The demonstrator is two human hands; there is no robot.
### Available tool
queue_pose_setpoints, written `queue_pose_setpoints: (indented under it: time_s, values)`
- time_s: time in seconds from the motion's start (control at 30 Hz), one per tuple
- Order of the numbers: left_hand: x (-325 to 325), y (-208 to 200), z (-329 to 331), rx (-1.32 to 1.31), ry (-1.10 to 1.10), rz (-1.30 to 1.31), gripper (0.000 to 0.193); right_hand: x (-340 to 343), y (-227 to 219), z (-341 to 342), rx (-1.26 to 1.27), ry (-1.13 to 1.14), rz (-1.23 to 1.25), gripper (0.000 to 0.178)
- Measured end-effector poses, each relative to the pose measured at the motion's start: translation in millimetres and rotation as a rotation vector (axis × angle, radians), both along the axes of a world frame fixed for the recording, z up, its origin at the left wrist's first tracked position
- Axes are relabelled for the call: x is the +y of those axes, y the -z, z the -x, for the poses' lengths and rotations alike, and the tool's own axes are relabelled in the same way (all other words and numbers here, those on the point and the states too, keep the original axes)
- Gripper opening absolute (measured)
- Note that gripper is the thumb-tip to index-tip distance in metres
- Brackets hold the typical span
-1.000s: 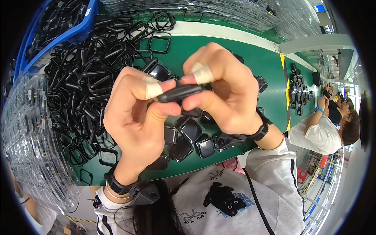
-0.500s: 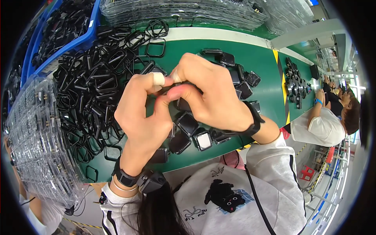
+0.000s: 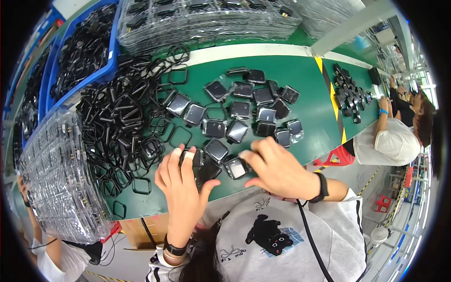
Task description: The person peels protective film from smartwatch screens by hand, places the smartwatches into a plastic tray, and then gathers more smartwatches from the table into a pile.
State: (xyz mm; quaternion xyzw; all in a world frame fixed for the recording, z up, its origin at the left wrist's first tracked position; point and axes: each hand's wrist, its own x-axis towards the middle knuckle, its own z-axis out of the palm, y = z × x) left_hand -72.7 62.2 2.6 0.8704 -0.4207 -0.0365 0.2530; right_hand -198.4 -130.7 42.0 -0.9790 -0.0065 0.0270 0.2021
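Note:
My left hand (image 3: 181, 176) lies over dark square watch-like cases (image 3: 206, 170) at the table's near edge, fingers stretched and thumb apart; its fingertips partly cover them. My right hand (image 3: 282, 171) is at the right of a square case with a pale face (image 3: 236, 168). Its index finger reaches that case's edge, the thumb stands apart below; whether it touches is unclear. Beyond the hands, several black square cases (image 3: 240, 109) with glossy faces lie spread out, some in clear film. A thin black square frame (image 3: 180, 136) lies just beyond my left fingertips.
A heap of black square frames (image 3: 127, 108) fills the left side. Behind it stands a blue bin (image 3: 112, 66) of dark parts. Clear plastic trays are stacked at the left (image 3: 56, 174) and back (image 3: 206, 28). Yellow-black tape (image 3: 333, 101) crosses the table; a person (image 3: 387, 145) sits beyond it.
Both hands were raised together, fingers pinched around something mostly hidden. Now they are parted and lower, near the table's front edge, with fingers spread. The head view has shifted slightly.

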Motion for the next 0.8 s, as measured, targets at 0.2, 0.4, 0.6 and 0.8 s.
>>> queue_pose_setpoints:
  time_s: [0.2, 0.4, 0.6, 0.8]
  values:
    - [-10, 25, 5, -0.251, 0.073, -0.086, 0.058, 11, 38, 17, -0.151, 0.089, 0.133, 0.047]
    - [-16, 23, 5, -0.291, 0.076, -0.08, 0.055, 8, 39, 25, -0.156, 0.17, 0.08, 0.043]
    - [-4, 36, 8, -0.286, 0.079, 0.11, 0.043, -13, 27, 16, -0.147, 0.657, 0.214, 0.043]
    - [-3, 36, 3, -0.277, 0.181, 0.212, 0.037, -14, 34, 23, -0.072, 0.586, 0.112, 0.036]
